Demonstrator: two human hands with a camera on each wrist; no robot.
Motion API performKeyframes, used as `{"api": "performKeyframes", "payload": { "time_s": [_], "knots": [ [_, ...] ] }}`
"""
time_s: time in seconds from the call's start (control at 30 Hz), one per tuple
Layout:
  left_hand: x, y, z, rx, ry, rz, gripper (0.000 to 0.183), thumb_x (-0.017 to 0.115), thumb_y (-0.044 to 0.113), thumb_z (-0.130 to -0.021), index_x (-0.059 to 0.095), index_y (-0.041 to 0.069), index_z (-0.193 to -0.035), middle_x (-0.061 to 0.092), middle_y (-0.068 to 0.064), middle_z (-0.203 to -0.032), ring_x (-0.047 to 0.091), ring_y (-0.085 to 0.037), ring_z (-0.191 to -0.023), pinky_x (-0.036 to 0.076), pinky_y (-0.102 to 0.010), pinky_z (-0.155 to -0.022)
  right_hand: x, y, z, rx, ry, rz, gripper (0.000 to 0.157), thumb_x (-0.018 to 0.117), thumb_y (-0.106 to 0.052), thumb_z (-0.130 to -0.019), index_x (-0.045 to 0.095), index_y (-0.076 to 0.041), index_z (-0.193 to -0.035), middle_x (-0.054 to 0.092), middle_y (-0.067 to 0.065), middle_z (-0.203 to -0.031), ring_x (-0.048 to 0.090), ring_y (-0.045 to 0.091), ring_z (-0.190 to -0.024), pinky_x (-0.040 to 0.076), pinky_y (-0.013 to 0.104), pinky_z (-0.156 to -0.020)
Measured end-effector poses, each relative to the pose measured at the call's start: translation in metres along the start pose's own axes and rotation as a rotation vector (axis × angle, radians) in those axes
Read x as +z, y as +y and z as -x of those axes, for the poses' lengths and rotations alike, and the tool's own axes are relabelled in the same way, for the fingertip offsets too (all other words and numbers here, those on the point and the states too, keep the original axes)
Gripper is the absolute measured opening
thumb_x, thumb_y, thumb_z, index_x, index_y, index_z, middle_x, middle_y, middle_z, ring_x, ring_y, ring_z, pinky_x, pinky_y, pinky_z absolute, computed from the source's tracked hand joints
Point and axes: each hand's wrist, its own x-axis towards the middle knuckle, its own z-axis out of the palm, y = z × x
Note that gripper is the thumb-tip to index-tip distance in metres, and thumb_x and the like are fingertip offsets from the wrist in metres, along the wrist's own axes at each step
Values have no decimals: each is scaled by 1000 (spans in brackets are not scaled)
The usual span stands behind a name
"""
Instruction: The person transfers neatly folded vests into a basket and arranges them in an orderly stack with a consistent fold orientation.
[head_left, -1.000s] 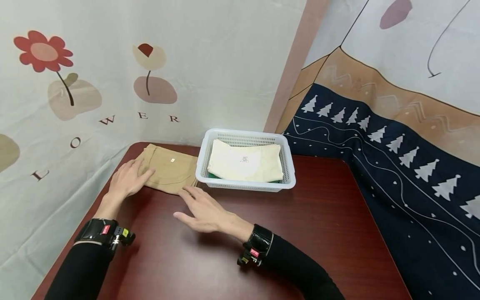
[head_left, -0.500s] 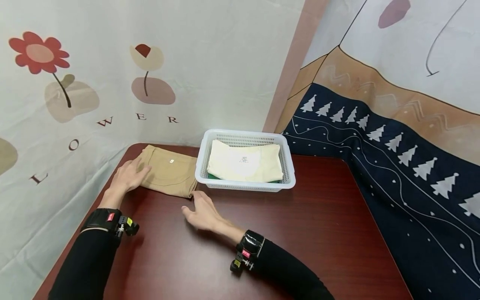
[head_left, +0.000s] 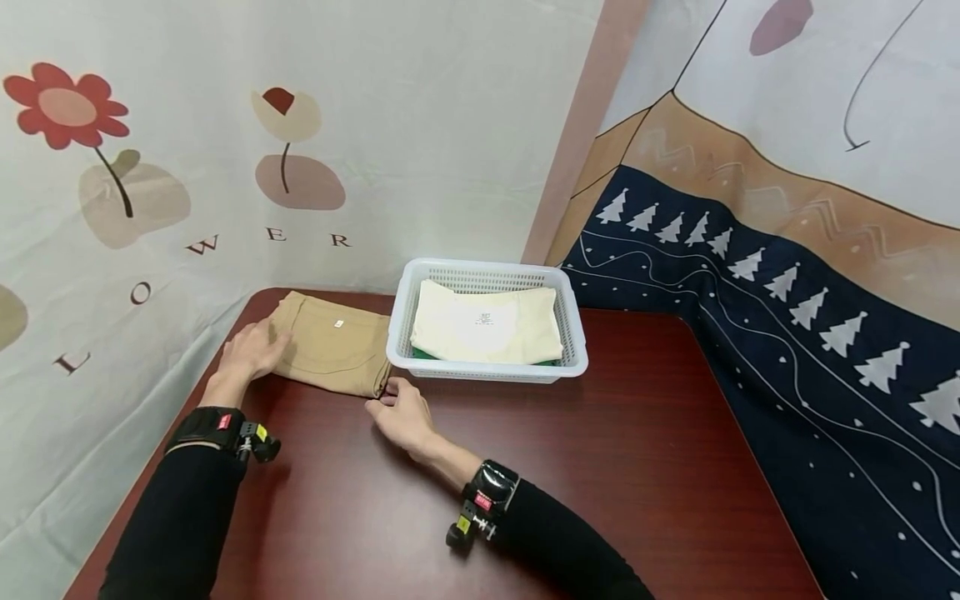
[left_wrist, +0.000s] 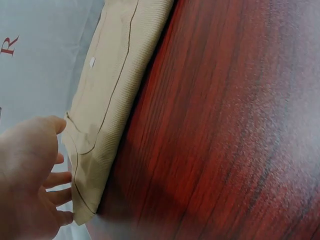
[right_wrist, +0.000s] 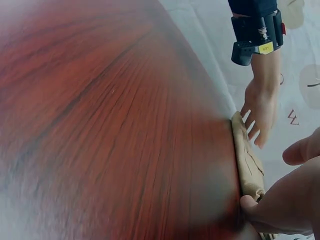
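A folded tan garment (head_left: pixel 333 346) of ribbed knit lies at the table's back left, a small white tag on its top. At its left end is my left hand (head_left: pixel 250 348); in the left wrist view the thumb and fingertips (left_wrist: pixel 65 218) meet the cloth's edge, the fingers loosely bent. My right hand (head_left: pixel 405 417) is at the near right corner of the garment. In the right wrist view one digit of this hand touches the folded corner low down, while another stands apart above. Part of the right hand falls outside that view.
Right of the garment stands a white plastic basket (head_left: pixel 487 372) holding a folded cream garment (head_left: pixel 517 325) with green cloth under it. The dark red wooden table (head_left: pixel 615 467) runs to a printed curtain (head_left: pixel 420 167) behind and a navy tree-patterned one (head_left: pixel 795 392) at right.
My right hand has moved from over the garment's near edge to its right corner, its fingers drawing in. The left hand has shifted slightly at the left end, and the head view has turned a little.
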Motion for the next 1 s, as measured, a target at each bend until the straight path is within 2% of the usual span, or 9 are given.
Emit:
{"api": "performKeyframes", "payload": {
  "time_s": [0.17,0.27,0.4,0.5,0.57,0.63,0.77,0.9,1.0],
  "knots": [
    [1,-2,-5,-4,23,-19,71,41,33,-117,34,-21,-162,43,-50,-158,44,-70,-146,37,-82,-122,5,-3,-6,83,34,-210,67,79,-12,-93,58,8,-154,70,23,-150,70,34,-139,60,44,-117],
    [4,-4,-6,2,48,-30,59,41,26,-114,46,-23,-146,53,-50,-144,55,-69,-132,47,-78,-111,6,-3,-9,112,42,-282,66,79,-8,-92,58,9,-152,70,24,-148,69,34,-140,61,42,-116],
    [7,-7,-9,-14,83,-35,43,43,18,-109,53,-21,-126,60,-49,-128,61,-67,-118,54,-73,-100,8,-3,-13,128,61,-363,61,78,-4,-93,58,14,-148,72,27,-142,73,27,-124,65,37,-106],
    [9,-8,-11,-66,109,-16,41,45,15,-108,53,-21,-126,60,-51,-128,61,-68,-120,54,-73,-101,11,-2,-16,142,92,-431,56,77,-2,-94,59,16,-145,74,27,-135,76,23,-108,66,31,-96],
    [9,-10,-12,-99,121,4,41,45,15,-108,53,-20,-128,59,-52,-129,60,-69,-122,54,-73,-102,14,-2,-17,152,112,-468,56,77,-2,-94,60,16,-143,75,23,-129,78,24,-104,66,29,-92],
    [9,-11,-14,-117,130,20,41,46,15,-108,54,-19,-127,59,-52,-129,60,-69,-122,54,-73,-102,17,-2,-19,166,129,-513,56,77,-2,-94,59,17,-143,77,21,-124,80,29,-106,67,31,-93],
    [10,-13,-18,-99,148,8,40,49,18,-107,58,-19,-119,62,-51,-124,62,-68,-117,55,-72,-98,21,-3,-23,185,151,-598,58,79,-3,-95,55,20,-143,79,22,-116,82,37,-115,68,40,-102],
    [12,-16,-20,-95,155,-10,48,54,23,-109,61,-23,-122,63,-52,-125,63,-68,-116,56,-72,-96,24,-3,-29,213,170,-689,58,80,-4,-97,52,22,-141,76,25,-117,83,38,-114,67,46,-106],
    [13,-16,-21,-105,150,-16,55,58,26,-109,62,-26,-124,62,-53,-126,63,-68,-116,56,-72,-97,25,-3,-34,243,181,-742,53,80,-4,-98,53,21,-137,72,24,-119,83,39,-111,68,46,-104]
  ]
}}
